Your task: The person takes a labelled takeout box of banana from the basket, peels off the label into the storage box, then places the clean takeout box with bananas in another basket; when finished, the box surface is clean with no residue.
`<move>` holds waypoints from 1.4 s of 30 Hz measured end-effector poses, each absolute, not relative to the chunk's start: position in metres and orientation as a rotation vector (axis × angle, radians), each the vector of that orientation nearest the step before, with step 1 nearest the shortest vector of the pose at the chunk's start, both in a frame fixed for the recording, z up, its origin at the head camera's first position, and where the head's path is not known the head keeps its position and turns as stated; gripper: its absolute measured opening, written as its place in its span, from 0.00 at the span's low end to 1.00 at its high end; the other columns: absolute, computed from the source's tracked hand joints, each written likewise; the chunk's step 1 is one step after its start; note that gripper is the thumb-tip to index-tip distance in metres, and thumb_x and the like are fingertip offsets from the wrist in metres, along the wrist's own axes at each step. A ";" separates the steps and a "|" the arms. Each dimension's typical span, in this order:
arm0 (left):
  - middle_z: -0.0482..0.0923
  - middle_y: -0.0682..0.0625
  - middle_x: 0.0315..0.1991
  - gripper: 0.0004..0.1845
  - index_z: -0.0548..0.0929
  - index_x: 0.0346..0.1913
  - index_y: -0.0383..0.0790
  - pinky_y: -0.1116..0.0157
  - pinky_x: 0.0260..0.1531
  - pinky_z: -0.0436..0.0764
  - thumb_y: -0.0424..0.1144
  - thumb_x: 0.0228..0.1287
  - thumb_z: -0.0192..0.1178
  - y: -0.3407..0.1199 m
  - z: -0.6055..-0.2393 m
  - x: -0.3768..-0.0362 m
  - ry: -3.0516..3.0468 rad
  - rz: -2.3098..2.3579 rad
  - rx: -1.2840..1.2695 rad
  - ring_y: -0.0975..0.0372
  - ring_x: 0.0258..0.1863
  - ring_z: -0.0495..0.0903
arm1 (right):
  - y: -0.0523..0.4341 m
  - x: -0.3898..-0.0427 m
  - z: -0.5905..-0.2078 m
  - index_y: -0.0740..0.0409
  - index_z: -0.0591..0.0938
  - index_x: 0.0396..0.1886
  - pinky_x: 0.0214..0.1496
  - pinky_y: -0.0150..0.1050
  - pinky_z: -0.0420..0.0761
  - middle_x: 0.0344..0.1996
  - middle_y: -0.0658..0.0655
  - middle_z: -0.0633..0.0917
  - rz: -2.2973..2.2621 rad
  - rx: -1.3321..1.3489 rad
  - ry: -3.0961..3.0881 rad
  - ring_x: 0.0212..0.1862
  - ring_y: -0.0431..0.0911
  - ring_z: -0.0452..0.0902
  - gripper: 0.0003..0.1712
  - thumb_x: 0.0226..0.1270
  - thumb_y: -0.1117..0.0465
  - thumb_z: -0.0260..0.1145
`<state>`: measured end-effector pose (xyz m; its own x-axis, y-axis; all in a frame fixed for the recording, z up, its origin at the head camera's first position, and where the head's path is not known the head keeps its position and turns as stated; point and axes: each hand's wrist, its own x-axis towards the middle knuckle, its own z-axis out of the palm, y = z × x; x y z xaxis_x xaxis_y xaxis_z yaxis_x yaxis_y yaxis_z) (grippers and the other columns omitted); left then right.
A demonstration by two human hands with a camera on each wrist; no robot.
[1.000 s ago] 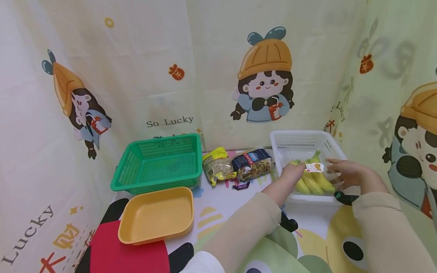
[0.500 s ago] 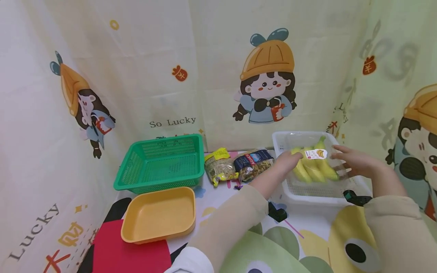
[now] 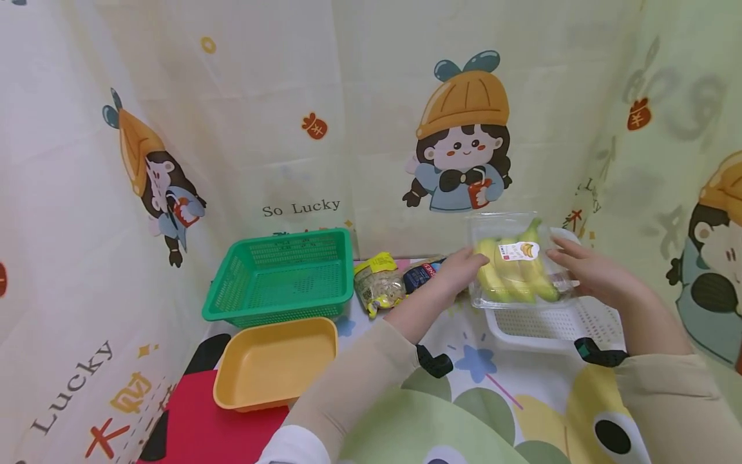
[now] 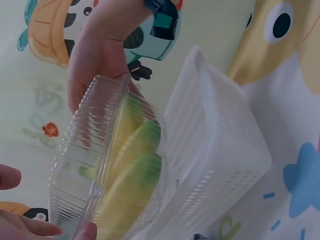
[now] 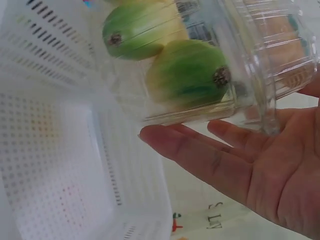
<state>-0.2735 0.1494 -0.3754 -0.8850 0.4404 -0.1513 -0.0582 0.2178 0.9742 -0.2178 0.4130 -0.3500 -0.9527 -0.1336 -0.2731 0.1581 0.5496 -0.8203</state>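
Observation:
A clear plastic box of bananas [image 3: 516, 274] with a white label on its lid hangs tilted above the white perforated basket [image 3: 536, 338]. My left hand [image 3: 458, 267] grips its left edge, and my right hand [image 3: 597, 270] holds the right side. In the right wrist view, fingers of the right hand [image 5: 260, 170] reach under the box [image 5: 250, 65], whose green banana tips show. The left wrist view shows the box [image 4: 130, 170] from its side, with part of the left hand [image 4: 30, 225] at the lower left corner.
A green basket [image 3: 284, 283] stands at the back left, behind a yellow tray [image 3: 278, 364]. Between the baskets lie a yellow-labelled bag of grain [image 3: 378, 283] and a dark-labelled bag [image 3: 420, 274], partly hidden by my left arm. Patterned cloth walls surround the table.
Both hands have lifted the box of bananas out of the white basket and shifted it slightly left, tilting its lid toward me. My left forearm now covers the small purple-wrapped piece.

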 end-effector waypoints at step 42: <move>0.62 0.56 0.75 0.26 0.68 0.72 0.62 0.49 0.73 0.63 0.59 0.74 0.48 -0.074 -0.415 -0.300 2.218 1.747 0.273 0.50 0.73 0.64 | 0.286 -0.241 -0.405 0.32 0.57 0.78 0.65 0.75 0.62 0.80 0.56 0.50 -1.472 -0.286 2.322 0.77 0.68 0.46 0.35 0.75 0.41 0.53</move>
